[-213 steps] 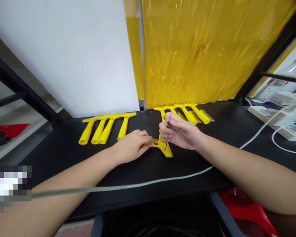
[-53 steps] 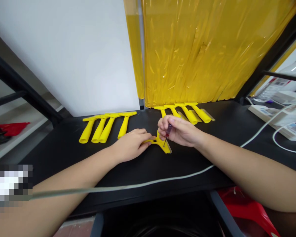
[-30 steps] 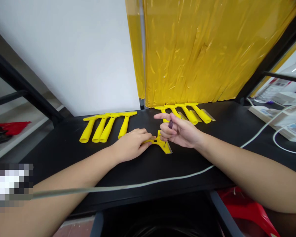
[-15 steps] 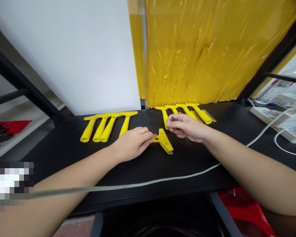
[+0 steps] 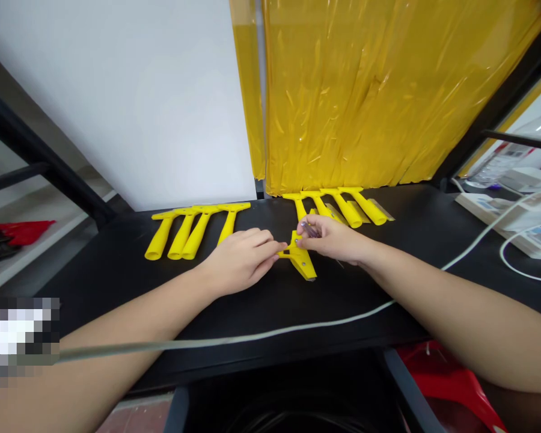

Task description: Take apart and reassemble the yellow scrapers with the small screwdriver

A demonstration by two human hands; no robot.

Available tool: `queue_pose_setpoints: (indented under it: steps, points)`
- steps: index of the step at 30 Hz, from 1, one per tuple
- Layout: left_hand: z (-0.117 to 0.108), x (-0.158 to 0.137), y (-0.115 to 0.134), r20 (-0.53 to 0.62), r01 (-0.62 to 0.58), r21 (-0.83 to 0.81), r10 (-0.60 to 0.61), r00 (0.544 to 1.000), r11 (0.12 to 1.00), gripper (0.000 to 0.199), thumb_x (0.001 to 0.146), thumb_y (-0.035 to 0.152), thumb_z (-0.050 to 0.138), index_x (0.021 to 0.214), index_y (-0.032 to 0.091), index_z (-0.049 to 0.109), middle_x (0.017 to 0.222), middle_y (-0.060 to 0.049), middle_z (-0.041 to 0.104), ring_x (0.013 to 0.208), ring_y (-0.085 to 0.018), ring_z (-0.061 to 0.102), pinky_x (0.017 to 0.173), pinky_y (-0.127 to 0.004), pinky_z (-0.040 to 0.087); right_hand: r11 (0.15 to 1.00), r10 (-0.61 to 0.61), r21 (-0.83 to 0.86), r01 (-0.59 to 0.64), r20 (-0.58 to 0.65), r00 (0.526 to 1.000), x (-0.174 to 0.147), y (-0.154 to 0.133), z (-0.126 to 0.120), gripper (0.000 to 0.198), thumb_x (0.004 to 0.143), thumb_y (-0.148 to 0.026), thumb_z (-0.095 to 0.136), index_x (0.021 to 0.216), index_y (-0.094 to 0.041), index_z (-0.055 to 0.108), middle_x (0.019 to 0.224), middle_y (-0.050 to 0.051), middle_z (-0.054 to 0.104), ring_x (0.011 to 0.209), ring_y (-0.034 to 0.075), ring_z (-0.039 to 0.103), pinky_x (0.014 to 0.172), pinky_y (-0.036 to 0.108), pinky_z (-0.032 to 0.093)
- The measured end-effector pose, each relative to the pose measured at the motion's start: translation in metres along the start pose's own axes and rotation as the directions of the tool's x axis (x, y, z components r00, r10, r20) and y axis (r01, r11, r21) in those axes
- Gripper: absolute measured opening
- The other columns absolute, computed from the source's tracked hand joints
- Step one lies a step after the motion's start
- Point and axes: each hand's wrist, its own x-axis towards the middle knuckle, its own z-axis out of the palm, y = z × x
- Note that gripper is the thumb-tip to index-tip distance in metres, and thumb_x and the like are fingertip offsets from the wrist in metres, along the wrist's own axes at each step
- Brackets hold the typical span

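Head view: your left hand (image 5: 242, 257) has its fingers closed on the scraper (image 5: 304, 266), whose blade end juts just past their tips; your right hand (image 5: 336, 239) curls its fingers round the screwdriver (image 5: 310, 230) near that end.

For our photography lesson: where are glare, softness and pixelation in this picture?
Head view: glare streaks the yellow sheeting; head view, right edge: the bottle looks soft; head view, lower left: a pixelated block; head view, centre: the held scraper looks clearer.

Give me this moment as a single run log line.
left hand: gripping yellow scraper | right hand: holding screwdriver near that scraper | behind: left scraper row, right scraper row
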Motion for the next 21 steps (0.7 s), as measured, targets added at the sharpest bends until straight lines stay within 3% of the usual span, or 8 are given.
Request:
queue_pose_setpoints:
  steps: [7,11,14,16,18,21]
  points:
    - [-0.003,0.001,0.0,-0.017,-0.044,0.133,0.047,0.999,0.99,0.034,0.113,0.029,0.039,0.127,0.017,0.067,0.1,-0.008,0.07,0.089,-0.02,0.064,0.078,-0.035,0.05,0.993,0.058,0.102,-0.061,0.029,0.998,0.002,0.0,0.001,0.032,0.077,-0.037,0.079,0.098,-0.018,0.065,0.069,-0.008,0.046,0.053,0.007,0.03,0.048,0.025,0.02]
    - [-0.005,0.002,0.002,0.001,-0.053,0.188,0.054,0.999,0.981,0.033,0.113,0.03,0.039,0.119,0.019,0.07,0.097,-0.007,0.069,0.088,-0.021,0.064,0.075,-0.035,0.048,0.995,-0.092,-0.019,0.093,0.059,0.994,0.003,0.001,-0.001,0.021,0.083,-0.037,0.075,0.091,-0.018,0.067,0.078,-0.001,0.057,0.067,0.013,0.048,0.062,0.028,0.038]
    - [-0.007,0.002,0.003,0.0,-0.042,0.227,0.043,0.999,0.973,0.031,0.112,0.029,0.041,0.117,0.02,0.071,0.096,-0.007,0.069,0.088,-0.021,0.064,0.074,-0.035,0.048,0.949,-0.255,-0.2,0.245,-0.029,0.966,0.003,0.002,-0.005,0.015,0.086,-0.034,0.073,0.09,-0.02,0.07,0.09,0.003,0.06,0.081,0.018,0.055,0.079,0.035,0.046]
    - [-0.01,0.001,0.001,-0.014,-0.018,0.278,0.023,1.0,0.96,0.031,0.111,0.027,0.042,0.123,0.02,0.07,0.098,-0.007,0.07,0.089,-0.022,0.065,0.075,-0.036,0.049,0.915,-0.315,-0.294,0.275,-0.099,0.944,0.004,0.001,-0.01,0.012,0.085,-0.032,0.074,0.089,-0.02,0.072,0.095,0.005,0.061,0.085,0.019,0.056,0.084,0.038,0.047]
    - [-0.013,0.0,-0.004,-0.053,0.031,0.334,-0.014,0.998,0.942,0.032,0.111,0.028,0.043,0.127,0.018,0.069,0.101,-0.009,0.071,0.092,-0.023,0.067,0.076,-0.037,0.05,0.914,-0.289,-0.329,0.238,-0.115,0.95,0.004,0.001,-0.014,0.012,0.085,-0.032,0.074,0.089,-0.02,0.072,0.093,0.005,0.062,0.083,0.019,0.057,0.081,0.038,0.047]
    - [-0.017,-0.003,-0.014,-0.131,0.124,0.372,-0.08,0.988,0.92,0.034,0.109,0.029,0.044,0.125,0.016,0.071,0.102,-0.01,0.072,0.093,-0.026,0.069,0.075,-0.039,0.053,0.928,-0.165,-0.344,0.144,-0.032,0.986,0.004,0.001,-0.017,0.014,0.084,-0.033,0.074,0.089,-0.02,0.074,0.087,0.003,0.065,0.078,0.018,0.057,0.075,0.035,0.045]
